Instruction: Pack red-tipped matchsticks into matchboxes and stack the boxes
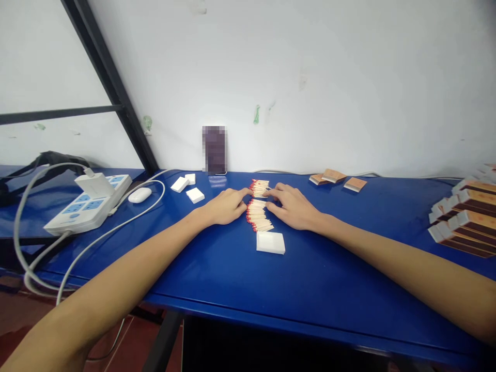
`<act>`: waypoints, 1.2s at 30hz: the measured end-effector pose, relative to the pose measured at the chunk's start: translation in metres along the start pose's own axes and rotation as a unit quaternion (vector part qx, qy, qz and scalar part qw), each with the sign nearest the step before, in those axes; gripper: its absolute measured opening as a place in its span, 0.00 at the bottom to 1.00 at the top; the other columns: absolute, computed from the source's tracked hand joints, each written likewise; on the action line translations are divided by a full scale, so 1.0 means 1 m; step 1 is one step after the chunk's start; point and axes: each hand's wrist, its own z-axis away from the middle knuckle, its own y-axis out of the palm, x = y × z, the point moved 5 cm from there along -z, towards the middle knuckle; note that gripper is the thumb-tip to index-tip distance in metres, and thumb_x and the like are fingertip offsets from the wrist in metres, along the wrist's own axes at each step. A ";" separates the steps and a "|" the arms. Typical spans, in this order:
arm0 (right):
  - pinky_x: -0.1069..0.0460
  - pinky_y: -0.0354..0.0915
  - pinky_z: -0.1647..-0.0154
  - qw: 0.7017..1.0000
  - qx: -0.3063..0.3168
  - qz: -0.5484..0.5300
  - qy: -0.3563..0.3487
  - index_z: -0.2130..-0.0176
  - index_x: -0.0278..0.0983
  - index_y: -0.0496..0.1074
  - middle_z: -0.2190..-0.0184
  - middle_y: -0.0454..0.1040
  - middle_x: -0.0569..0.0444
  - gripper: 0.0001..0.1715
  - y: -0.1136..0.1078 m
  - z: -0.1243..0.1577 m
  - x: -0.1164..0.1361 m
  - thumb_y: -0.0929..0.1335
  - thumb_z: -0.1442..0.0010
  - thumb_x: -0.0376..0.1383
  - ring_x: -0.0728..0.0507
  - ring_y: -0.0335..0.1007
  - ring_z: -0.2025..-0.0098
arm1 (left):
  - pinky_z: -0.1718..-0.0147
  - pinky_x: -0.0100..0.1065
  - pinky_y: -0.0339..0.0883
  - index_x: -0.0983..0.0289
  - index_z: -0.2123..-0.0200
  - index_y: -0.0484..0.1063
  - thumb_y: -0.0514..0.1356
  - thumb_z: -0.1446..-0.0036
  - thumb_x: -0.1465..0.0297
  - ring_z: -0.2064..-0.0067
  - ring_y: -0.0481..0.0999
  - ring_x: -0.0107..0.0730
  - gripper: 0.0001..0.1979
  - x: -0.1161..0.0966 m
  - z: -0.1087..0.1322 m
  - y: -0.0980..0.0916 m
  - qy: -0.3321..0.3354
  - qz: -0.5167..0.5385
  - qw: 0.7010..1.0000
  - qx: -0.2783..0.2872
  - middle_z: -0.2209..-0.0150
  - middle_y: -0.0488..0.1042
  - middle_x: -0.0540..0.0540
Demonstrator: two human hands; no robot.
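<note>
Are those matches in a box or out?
Out: the matches lie in a curved row on the blue table, between the left hand and right hand.

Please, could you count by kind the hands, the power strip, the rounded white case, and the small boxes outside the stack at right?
Hands: 2
Small white boxes: 4
Brown-topped boxes: 3
Power strip: 1
Rounded white case: 1
Total: 11
</note>
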 end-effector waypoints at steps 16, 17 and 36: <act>0.46 0.61 0.59 0.999 -0.012 -0.036 -0.033 0.54 0.35 0.77 0.62 0.72 0.47 0.18 -0.006 0.002 0.007 0.62 0.35 0.39 0.41 0.69 0.61 | 0.53 0.38 0.68 0.62 0.38 0.65 0.48 0.41 0.76 0.57 0.78 0.39 0.27 -0.003 0.000 -0.001 0.015 0.002 1.000 0.000 0.60 0.80 0.54; 0.46 0.61 0.59 0.999 -0.012 -0.037 -0.035 0.54 0.35 0.77 0.62 0.72 0.48 0.18 -0.006 0.002 0.008 0.62 0.35 0.39 0.41 0.68 0.61 | 0.53 0.39 0.68 0.63 0.37 0.65 0.48 0.40 0.76 0.57 0.78 0.39 0.27 -0.003 0.000 -0.001 0.010 0.000 1.000 0.002 0.60 0.80 0.54; 0.43 0.59 0.54 1.000 0.011 0.003 0.014 0.43 0.38 0.71 0.54 0.69 0.45 0.26 0.002 0.000 -0.001 0.59 0.34 0.43 0.38 0.67 0.58 | 0.51 0.39 0.69 0.65 0.38 0.66 0.48 0.39 0.74 0.52 0.78 0.42 0.26 -0.004 -0.003 0.000 -0.006 -0.022 1.000 0.010 0.50 0.78 0.59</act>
